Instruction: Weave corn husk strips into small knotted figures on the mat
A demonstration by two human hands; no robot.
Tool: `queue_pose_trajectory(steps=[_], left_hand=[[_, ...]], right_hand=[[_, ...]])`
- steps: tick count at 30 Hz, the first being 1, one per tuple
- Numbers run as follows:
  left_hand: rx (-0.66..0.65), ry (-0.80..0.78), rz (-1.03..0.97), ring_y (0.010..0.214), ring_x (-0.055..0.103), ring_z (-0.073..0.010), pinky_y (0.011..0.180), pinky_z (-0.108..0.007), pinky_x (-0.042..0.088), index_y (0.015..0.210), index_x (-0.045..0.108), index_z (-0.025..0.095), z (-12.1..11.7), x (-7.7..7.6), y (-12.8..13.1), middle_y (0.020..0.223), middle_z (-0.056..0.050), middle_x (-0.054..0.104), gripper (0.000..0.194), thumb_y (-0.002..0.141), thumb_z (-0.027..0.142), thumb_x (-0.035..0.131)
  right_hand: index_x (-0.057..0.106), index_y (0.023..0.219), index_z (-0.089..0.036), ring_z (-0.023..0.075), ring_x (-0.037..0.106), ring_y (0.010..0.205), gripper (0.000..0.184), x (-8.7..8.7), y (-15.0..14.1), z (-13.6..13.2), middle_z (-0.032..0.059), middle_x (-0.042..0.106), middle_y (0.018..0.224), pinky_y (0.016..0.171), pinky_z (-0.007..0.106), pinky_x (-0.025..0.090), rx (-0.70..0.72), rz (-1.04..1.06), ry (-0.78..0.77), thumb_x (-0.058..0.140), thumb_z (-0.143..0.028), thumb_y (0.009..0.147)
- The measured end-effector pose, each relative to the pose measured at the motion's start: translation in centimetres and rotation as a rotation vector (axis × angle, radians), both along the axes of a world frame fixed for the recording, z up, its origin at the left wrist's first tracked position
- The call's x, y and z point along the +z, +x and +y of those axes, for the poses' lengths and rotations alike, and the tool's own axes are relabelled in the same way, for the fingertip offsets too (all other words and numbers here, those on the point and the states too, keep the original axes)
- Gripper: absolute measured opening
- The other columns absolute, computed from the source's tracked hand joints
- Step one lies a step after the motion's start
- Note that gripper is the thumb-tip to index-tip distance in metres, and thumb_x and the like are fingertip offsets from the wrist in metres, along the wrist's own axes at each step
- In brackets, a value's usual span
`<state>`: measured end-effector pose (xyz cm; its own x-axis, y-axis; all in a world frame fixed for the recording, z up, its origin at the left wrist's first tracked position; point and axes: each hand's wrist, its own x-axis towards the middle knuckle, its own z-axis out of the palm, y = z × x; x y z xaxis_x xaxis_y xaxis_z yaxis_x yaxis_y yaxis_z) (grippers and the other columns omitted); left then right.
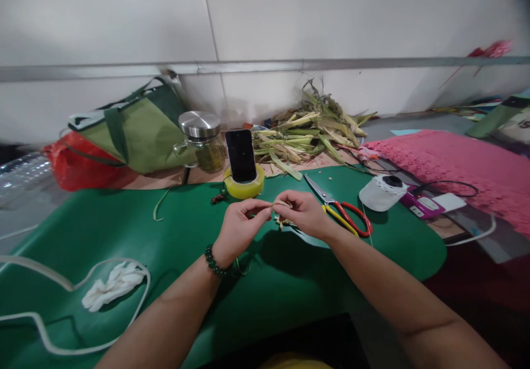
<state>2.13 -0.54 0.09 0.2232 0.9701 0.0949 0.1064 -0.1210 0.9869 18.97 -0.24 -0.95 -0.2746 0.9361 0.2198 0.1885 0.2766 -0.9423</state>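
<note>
**Half of this is hidden, sorry**

The fingers [264, 214] mostly cover the thin strip [283, 204], and the right hand [305, 212] blocks some small bits [282, 225]. Pink cloth [467, 164] gets cut off right, white cable [47, 274] left. Upper-right pink thing [497, 48]? Blurry.

Pale wall [124, 15] w/ vert. seam [210, 18], horiz. metal rail [265, 66], grey tabletop [383, 128], green mat [116, 220]

The green-covered surface [186, 236] bears red-and-yellow scissors [351, 217], a tape roll [245, 184], a thread spool [381, 193] and crumpled white cloth [115, 286].
</note>
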Motion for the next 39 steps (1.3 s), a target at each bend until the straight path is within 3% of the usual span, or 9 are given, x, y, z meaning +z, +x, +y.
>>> queue_pose_trajectory(steps=[5,14,17,20,26,30,33,37,39], left_hand=[[0.016,0.097,0.082,0.064,0.065,-0.0167,0.061,-0.025,0.051,0.073,0.074,0.013,-0.1,0.2,0.0,0.068,-0.006,0.072,0.016,0.070,0.028,0.068],[-0.004,0.011,0.007,0.064,0.066,-0.0174,0.063,-0.027,0.054,0.072,0.072,0.013,0.0,0.3,0.1,0.066,-0.005,0.072,0.016,0.067,0.028,0.071],[-0.018,-0.043,-0.023,0.063,0.066,-0.0172,0.063,-0.027,0.054,0.073,0.071,0.014,0.2,0.2,0.1,0.067,-0.005,0.072,0.017,0.067,0.029,0.071],[-0.021,-0.027,-0.001,0.062,0.066,-0.0172,0.061,-0.027,0.053,0.072,0.071,0.014,0.2,0.2,0.1,0.066,-0.005,0.071,0.017,0.068,0.030,0.069],[-0.030,0.060,0.102,0.060,0.064,-0.0164,0.059,-0.025,0.050,0.070,0.069,0.014,-0.2,0.3,0.1,0.064,-0.005,0.069,0.018,0.071,0.032,0.064],[-0.032,0.029,0.121,0.058,0.061,-0.0153,0.056,-0.025,0.047,0.068,0.067,0.014,-0.2,0.2,0.2,0.062,-0.004,0.067,0.018,0.069,0.032,0.064],[-0.030,-0.063,0.080,0.057,0.059,-0.0142,0.057,-0.025,0.047,0.065,0.065,0.015,0.0,0.5,0.1,0.061,-0.002,0.065,0.015,0.066,0.030,0.067],[-0.070,-0.295,-0.042,0.055,0.056,-0.0108,0.058,-0.024,0.048,0.063,0.060,0.015,0.4,1.0,-0.2,0.060,0.001,0.058,0.018,0.063,0.030,0.070],[-0.104,-0.368,-0.087,0.055,0.054,-0.0089,0.058,-0.023,0.047,0.062,0.057,0.015,0.5,1.3,-0.4,0.060,0.003,0.055,0.021,0.062,0.030,0.071]], right_hand=[[0.059,0.070,-0.016,0.0087,0.051,0.049,0.027,-0.1,0.0,0.2,-0.0029,0.054,0.056,0.047,0.021,0.043,0.012,0.076,-0.172,0.067,-0.041,0.071],[0.058,0.069,-0.016,0.0084,0.052,0.047,0.027,-0.4,0.0,0.6,-0.0031,0.055,0.054,0.047,0.021,0.042,0.008,0.153,-0.284,0.068,-0.041,0.070],[0.061,0.079,-0.016,0.0096,0.054,0.056,0.023,-0.2,0.1,0.4,-0.0015,0.059,0.066,0.055,0.023,0.046,0.009,0.137,-0.166,0.068,-0.037,0.072],[0.064,0.086,-0.018,0.0123,0.057,0.070,0.018,-0.1,0.0,0.1,0.0016,0.061,0.080,0.060,0.025,0.048,-0.030,0.033,0.057,0.069,-0.031,0.074],[0.067,0.080,-0.019,0.0134,0.056,0.073,0.011,-0.3,-0.2,-0.4,0.0030,0.057,0.077,0.063,0.025,0.049,-0.071,-0.095,0.415,0.060,-0.026,0.084],[0.067,0.079,-0.019,0.0140,0.057,0.072,0.013,-0.3,-0.1,-0.1,0.0027,0.059,0.074,0.065,0.026,0.049,-0.091,-0.165,0.419,0.059,-0.027,0.085],[0.066,0.091,-0.019,0.0146,0.059,0.074,0.015,0.3,0.6,-0.1,0.0038,0.064,0.081,0.066,0.027,0.050,-0.149,-0.207,0.369,0.055,-0.027,0.085],[0.065,0.093,-0.019,0.0158,0.062,0.074,0.017,2.9,3.3,-2.0,0.0052,0.067,0.086,0.066,0.027,0.049,-0.187,-0.511,0.291,0.053,-0.028,0.086],[0.064,0.096,-0.020,0.0168,0.063,0.074,0.021,4.3,5.1,-3.6,0.0054,0.068,0.086,0.066,0.028,0.048,-0.277,-0.613,0.325,0.049,-0.032,0.089]])
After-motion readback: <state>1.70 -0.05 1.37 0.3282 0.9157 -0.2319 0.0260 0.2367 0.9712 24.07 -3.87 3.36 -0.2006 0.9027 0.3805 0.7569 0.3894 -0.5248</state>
